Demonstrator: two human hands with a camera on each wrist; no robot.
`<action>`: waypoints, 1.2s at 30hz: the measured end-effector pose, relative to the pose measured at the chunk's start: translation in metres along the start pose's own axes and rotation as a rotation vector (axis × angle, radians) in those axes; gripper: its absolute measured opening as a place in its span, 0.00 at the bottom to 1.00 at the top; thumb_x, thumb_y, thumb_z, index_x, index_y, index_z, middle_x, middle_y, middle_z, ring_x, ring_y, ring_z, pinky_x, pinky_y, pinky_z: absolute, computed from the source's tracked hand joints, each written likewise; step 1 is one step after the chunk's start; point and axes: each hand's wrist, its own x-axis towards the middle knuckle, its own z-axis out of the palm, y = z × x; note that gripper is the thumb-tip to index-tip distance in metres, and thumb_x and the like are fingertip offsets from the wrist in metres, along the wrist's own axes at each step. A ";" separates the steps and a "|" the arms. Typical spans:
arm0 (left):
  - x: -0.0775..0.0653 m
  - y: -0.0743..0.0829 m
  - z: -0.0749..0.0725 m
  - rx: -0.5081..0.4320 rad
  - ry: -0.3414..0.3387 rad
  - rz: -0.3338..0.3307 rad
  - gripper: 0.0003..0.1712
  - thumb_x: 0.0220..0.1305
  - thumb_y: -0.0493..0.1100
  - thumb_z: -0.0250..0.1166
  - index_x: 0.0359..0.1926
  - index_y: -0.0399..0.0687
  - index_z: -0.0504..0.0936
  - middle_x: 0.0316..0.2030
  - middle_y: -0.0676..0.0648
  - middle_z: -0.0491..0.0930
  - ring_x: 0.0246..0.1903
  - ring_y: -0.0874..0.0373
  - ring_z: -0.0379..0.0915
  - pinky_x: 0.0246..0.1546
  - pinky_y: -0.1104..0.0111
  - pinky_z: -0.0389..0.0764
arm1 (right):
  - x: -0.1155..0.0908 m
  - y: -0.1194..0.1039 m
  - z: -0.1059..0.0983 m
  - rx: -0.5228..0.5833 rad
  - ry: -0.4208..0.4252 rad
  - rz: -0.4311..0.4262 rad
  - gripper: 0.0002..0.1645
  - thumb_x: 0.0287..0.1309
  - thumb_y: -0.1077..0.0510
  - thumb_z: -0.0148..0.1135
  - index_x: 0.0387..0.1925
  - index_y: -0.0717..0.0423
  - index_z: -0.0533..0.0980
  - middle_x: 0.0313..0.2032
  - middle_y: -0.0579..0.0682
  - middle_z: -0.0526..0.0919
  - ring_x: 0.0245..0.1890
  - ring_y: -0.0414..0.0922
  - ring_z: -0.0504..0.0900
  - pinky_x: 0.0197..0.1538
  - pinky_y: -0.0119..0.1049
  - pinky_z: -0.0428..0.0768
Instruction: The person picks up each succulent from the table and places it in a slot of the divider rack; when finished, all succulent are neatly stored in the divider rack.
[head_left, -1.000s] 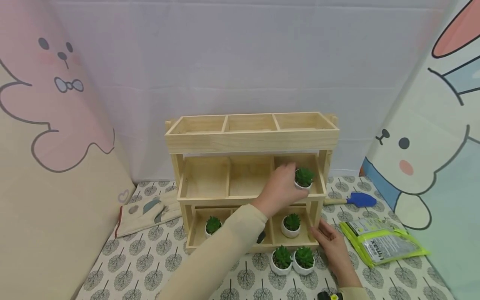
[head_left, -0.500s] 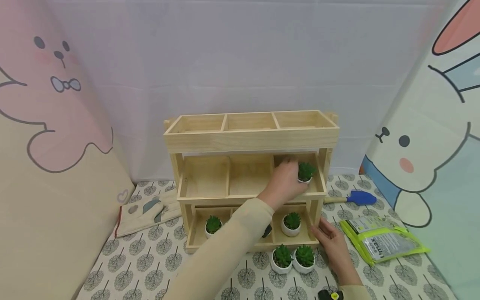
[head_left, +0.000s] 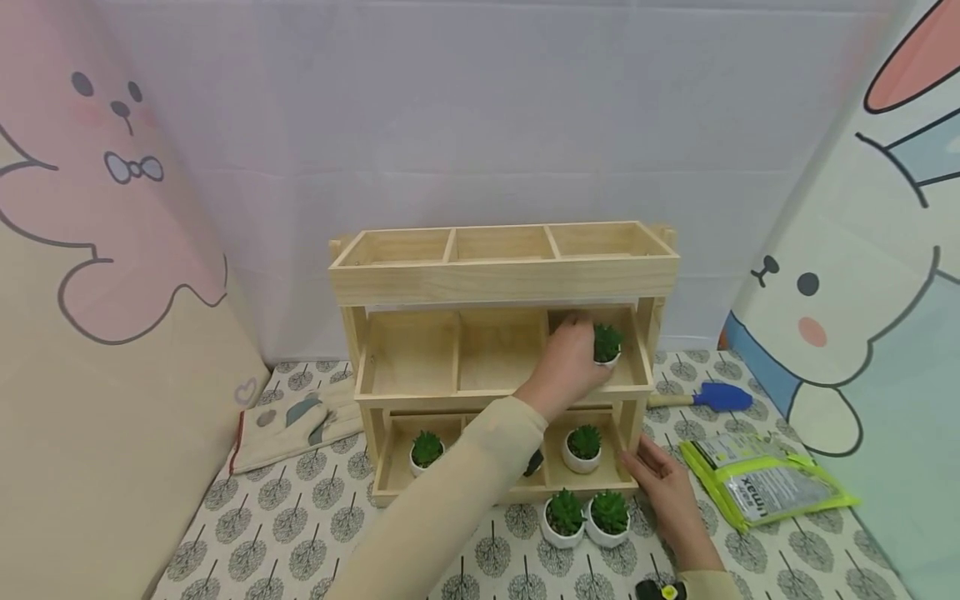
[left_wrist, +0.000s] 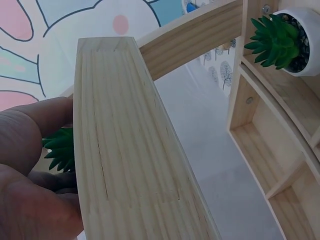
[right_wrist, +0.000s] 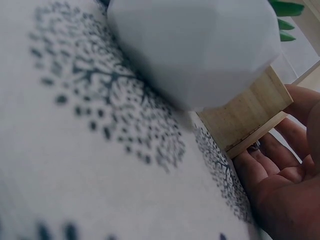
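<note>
In the head view my left hand [head_left: 566, 362] reaches into the right compartment of the middle tier of a wooden plant shelf [head_left: 502, 283]. It holds a small potted succulent [head_left: 607, 343] in a white pot, partly hidden behind the fingers. In the left wrist view, a wooden board covers most of that succulent [left_wrist: 60, 150], with the fingers beside it. Low on the right, my right hand [head_left: 663, 487] grips the end of the bottom tier. The right wrist view has its thumb and fingers around the wooden corner [right_wrist: 250, 115].
Two potted succulents [head_left: 585, 521] stand side by side before the shelf. The bottom tier holds a succulent at left [head_left: 427, 452] and another at right [head_left: 582, 450]; my left sleeve hides its middle. Gloves [head_left: 300, 429] lie left; a blue trowel [head_left: 720, 397] and a green-edged bag [head_left: 765, 483] lie right.
My left hand has carried the succulent slightly farther back in the right middle compartment, first rightward, then a little back left. My right hand stays at the shelf's end.
</note>
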 end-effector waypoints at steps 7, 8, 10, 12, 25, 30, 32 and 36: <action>-0.004 -0.003 -0.001 -0.055 0.015 0.026 0.41 0.53 0.49 0.72 0.64 0.40 0.65 0.55 0.44 0.70 0.53 0.54 0.72 0.54 0.66 0.75 | 0.000 -0.001 0.001 0.009 -0.002 -0.004 0.42 0.61 0.46 0.62 0.72 0.42 0.56 0.69 0.51 0.60 0.66 0.49 0.64 0.58 0.39 0.74; -0.005 -0.004 -0.002 -0.065 0.017 0.033 0.41 0.53 0.49 0.72 0.64 0.40 0.65 0.55 0.43 0.70 0.53 0.54 0.71 0.54 0.66 0.75 | 0.000 -0.001 0.001 0.013 -0.003 -0.003 0.42 0.61 0.46 0.62 0.72 0.42 0.56 0.69 0.51 0.60 0.66 0.49 0.64 0.58 0.39 0.74; -0.007 -0.005 -0.003 -0.079 0.021 0.044 0.41 0.53 0.49 0.72 0.63 0.40 0.66 0.55 0.44 0.71 0.53 0.55 0.71 0.54 0.67 0.75 | 0.000 -0.002 0.001 0.013 -0.004 -0.003 0.42 0.61 0.46 0.62 0.72 0.43 0.56 0.69 0.52 0.60 0.66 0.49 0.64 0.58 0.39 0.74; -0.009 -0.006 -0.005 -0.090 0.021 0.051 0.39 0.52 0.49 0.73 0.62 0.40 0.68 0.55 0.45 0.71 0.54 0.55 0.71 0.54 0.68 0.74 | 0.000 -0.002 0.001 0.009 -0.001 -0.001 0.42 0.60 0.46 0.62 0.72 0.43 0.56 0.69 0.52 0.60 0.66 0.49 0.64 0.58 0.39 0.74; -0.023 -0.011 -0.013 -0.048 -0.012 0.095 0.34 0.53 0.43 0.71 0.60 0.39 0.71 0.49 0.46 0.75 0.47 0.56 0.72 0.46 0.67 0.78 | 0.000 -0.003 0.001 -0.016 0.026 0.015 0.43 0.59 0.44 0.63 0.72 0.42 0.56 0.69 0.51 0.61 0.66 0.49 0.64 0.59 0.41 0.72; -0.029 -0.013 -0.013 -0.057 -0.012 0.121 0.36 0.55 0.43 0.70 0.63 0.42 0.68 0.53 0.47 0.74 0.51 0.57 0.71 0.50 0.68 0.77 | 0.000 -0.002 0.000 -0.005 0.014 0.015 0.43 0.59 0.43 0.63 0.72 0.41 0.56 0.69 0.51 0.61 0.66 0.49 0.63 0.59 0.42 0.72; -0.032 -0.015 -0.013 -0.062 0.000 0.142 0.35 0.55 0.43 0.69 0.63 0.42 0.69 0.53 0.47 0.74 0.50 0.58 0.71 0.50 0.68 0.76 | 0.000 -0.002 0.000 0.000 0.012 0.014 0.43 0.59 0.43 0.63 0.72 0.42 0.56 0.69 0.51 0.60 0.67 0.49 0.63 0.59 0.42 0.72; -0.038 -0.019 -0.013 -0.101 0.042 0.183 0.35 0.54 0.42 0.69 0.63 0.43 0.69 0.52 0.48 0.74 0.48 0.60 0.71 0.48 0.69 0.76 | -0.001 -0.003 0.000 0.000 0.011 0.013 0.43 0.59 0.43 0.63 0.72 0.42 0.56 0.69 0.52 0.60 0.67 0.49 0.63 0.59 0.43 0.72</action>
